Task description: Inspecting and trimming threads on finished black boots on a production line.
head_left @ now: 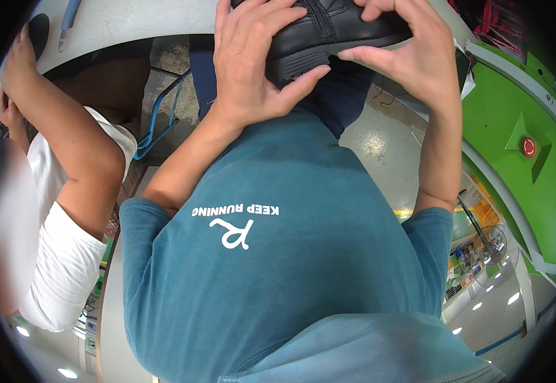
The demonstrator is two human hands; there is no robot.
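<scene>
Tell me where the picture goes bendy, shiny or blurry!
In the head view, the fisheye lens bends the table and green machine near the dark rim; in the head view, glare makes a bright patch on the floor; also in the head view, the co-worker's head is a smooth blur, while the black shoe looks fairly sharp.

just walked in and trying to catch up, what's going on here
A person is holding a black shoe with both bare hands, the left hand at one end and the right hand at the other, its sole edge toward the person's body. A blue tool lies on the pale table to the left. A co-worker in white is close by on that side.
</scene>
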